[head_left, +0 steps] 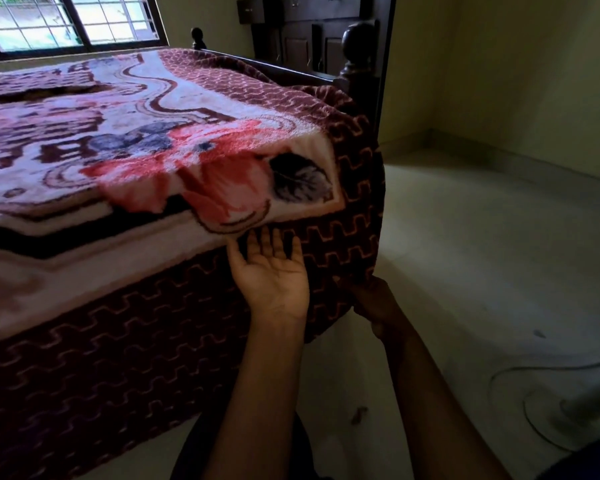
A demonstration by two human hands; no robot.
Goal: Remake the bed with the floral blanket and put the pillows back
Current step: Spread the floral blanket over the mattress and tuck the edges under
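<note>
The floral blanket [174, 161], white with red flowers and a maroon zigzag border, covers the bed and hangs over its near corner. My left hand [271, 275] is turned palm up with straight fingers slipped under the blanket's overhang at the mattress edge. My right hand [371, 299] grips the hanging maroon border at the corner, its fingers buried in the fabric. No pillows are in view.
A dark wooden bedpost [359, 53] and footboard rail stand at the far corner, with a dark cabinet [305, 32] behind. A window [66, 19] is at the upper left. Pale floor [482, 258] lies to the right, with a thin cord [534, 375] and a white object near the lower right.
</note>
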